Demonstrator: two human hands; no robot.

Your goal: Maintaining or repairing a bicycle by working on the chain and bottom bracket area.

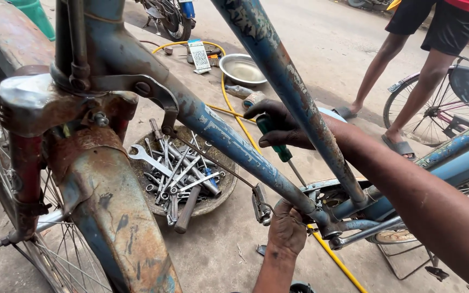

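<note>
Dusty concrete ground (pixel 218 255); right hand (pixel 280 127) fisted round green-handled screwdriver (pixel 276 142) mid-frame, left hand (pixel 287 230) curled under chipped blue tubular bicycle frame (pixel 229 144); round tray (pixel 221 198) of steel spanners left of centre

frame (pixel 229 144): faded blue, flecked with rust-brown patches
mudguard (pixel 118 217): rust-orange over worn blue-grey
screwdriver (pixel 273 142): green handle with black bands (shaft plain steel)
hose (pixel 234 116): yellow
spanners (pixel 175 173): silvery grey, one blue-handled tool among them
bowl (pixel 242 69): dull silver
shorts (pixel 435 21): black, under a red shirt
bucket (pixel 36 13): green
ground (pixel 321 49): grey-brown
</note>
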